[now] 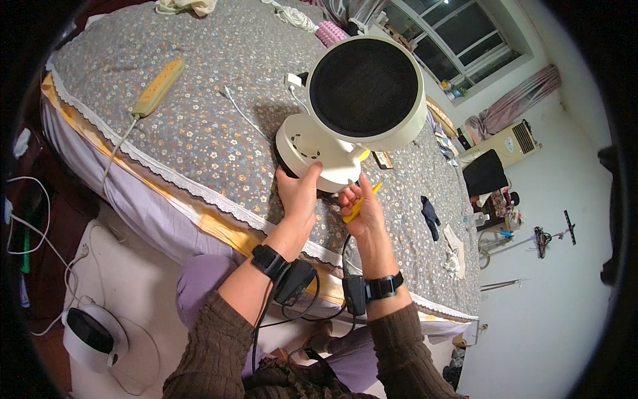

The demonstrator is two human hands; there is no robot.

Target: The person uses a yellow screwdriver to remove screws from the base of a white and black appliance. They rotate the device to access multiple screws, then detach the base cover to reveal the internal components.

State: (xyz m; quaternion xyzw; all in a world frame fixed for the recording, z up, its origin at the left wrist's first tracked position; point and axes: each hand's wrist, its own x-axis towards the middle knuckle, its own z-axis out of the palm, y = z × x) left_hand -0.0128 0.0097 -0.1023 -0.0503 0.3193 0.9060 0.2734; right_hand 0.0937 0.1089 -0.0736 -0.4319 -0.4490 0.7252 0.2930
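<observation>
A dark cloth [430,218] lies near a pale cloth [454,247] (both on the floral bedspread [206,143]).

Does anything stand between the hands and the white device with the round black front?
Nothing visible stands in the way: the left hand touches the white device at its round base; the right hand, holding a slim yellow tool, is beside the base.

Wht/blk appliance [359,110], yel tool [355,212], gry floral bedspread [219,156]
</observation>
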